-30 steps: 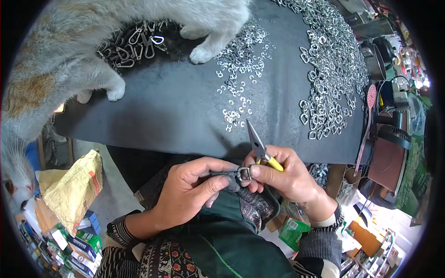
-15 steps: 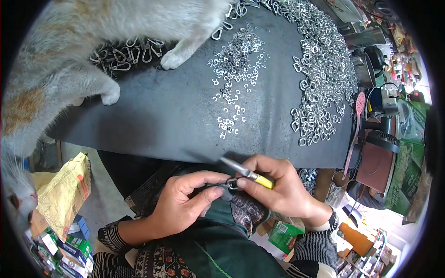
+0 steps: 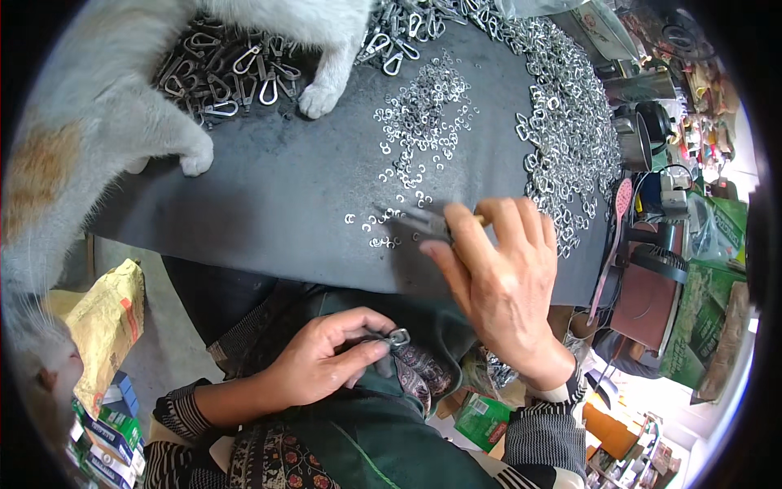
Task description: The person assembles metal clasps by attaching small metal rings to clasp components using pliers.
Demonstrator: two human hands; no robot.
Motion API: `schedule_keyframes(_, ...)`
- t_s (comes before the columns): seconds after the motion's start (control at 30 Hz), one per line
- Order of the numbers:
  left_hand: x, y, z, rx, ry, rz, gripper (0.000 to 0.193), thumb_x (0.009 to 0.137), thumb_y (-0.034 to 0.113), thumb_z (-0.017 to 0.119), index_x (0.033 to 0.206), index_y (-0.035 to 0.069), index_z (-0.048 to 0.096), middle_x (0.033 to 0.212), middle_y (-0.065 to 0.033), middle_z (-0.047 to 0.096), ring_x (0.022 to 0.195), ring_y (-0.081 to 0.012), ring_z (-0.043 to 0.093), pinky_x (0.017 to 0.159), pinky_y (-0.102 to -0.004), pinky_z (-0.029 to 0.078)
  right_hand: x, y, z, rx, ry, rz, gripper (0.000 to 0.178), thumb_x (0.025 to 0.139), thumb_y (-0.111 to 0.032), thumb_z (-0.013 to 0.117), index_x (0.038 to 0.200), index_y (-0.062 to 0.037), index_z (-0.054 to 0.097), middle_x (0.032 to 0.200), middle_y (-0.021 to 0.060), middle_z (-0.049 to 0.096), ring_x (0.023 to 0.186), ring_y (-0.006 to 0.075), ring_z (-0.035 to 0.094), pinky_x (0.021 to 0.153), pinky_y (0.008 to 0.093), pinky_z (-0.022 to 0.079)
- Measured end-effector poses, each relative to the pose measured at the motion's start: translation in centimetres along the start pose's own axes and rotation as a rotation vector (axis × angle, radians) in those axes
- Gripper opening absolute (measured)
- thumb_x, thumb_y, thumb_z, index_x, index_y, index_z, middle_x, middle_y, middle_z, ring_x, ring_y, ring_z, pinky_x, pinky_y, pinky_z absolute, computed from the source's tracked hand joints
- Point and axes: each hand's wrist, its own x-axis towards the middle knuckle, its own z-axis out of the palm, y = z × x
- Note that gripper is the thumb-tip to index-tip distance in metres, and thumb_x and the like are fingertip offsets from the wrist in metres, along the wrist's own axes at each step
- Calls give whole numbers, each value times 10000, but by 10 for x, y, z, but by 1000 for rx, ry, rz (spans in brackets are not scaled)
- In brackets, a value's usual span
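My left hand (image 3: pixel 332 359) is closed in a pinch over my lap. It holds a small metal fitting whose squarish ring (image 3: pixel 398 337) sticks out past the fingertips; the rest is hidden by the fingers. Above the table's near part, my right hand (image 3: pixel 501 281) is closed around a metal-tipped tool (image 3: pixel 428 222), blurred by motion. The tool's tip hovers by several small C-shaped metal rings (image 3: pixel 383 242). More of these trail back into a loose heap (image 3: pixel 423 106).
A cat (image 3: pixel 122 106) stands on the dark tabletop (image 3: pixel 285 187) at the left, beside a pile of snap hooks (image 3: pixel 216 77). A large heap of metal links (image 3: pixel 566 122) covers the right side. Beyond it lie a pink swatter (image 3: pixel 621 204) and a small fan (image 3: pixel 660 265).
My right hand has left the fitting in my left hand and moved up over the table with the tool. Several C-shaped rings lie farther left. The cat's head has lowered.
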Motion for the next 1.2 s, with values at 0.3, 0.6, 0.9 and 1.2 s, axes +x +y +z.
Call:
schedule_keyframes(0.3, 0, 1, -8, 257, 2, 90, 206, 964, 123, 628, 1115, -14, 655, 929, -14, 665, 830, -60, 584, 753, -237, 486, -21, 16, -14, -80, -111, 55, 338, 770, -263, 761, 1024, -82, 632, 878, 67, 520, 850, 247, 509, 725, 384, 374)
schedule_keyframes(0.6, -2, 14, -6, 121, -127, -119, 232, 960, 131, 641, 1156, 7, 658, 954, -16, 677, 877, -44, 584, 792, -227, 482, -17, 34, -16, -55, -114, 83, 302, 774, -240, 768, 999, -76, 649, 867, 76, 536, 821, 253, 523, 709, 384, 391)
schedule_keyframes(0.9, 6, 17, 3, 143, -195, -148, 227, 966, 142, 637, 1135, -9, 641, 982, -11, 670, 862, -27, 568, 790, -220, 475, -25, 34, -6, 8, -110, 48, 326, 745, -257, 778, 982, -83, 638, 869, 60, 519, 819, 230, 514, 696, 368, 379)
schedule_keyframes(1.2, 9, 13, 14, 175, -223, -118, 234, 968, 126, 632, 1151, -19, 621, 1017, -14, 659, 883, -30, 571, 792, -208, 471, -15, 41, -5, -75, -51, 90, 283, 765, -218, 773, 974, -69, 653, 863, 74, 552, 814, 257, 532, 714, 382, 407)
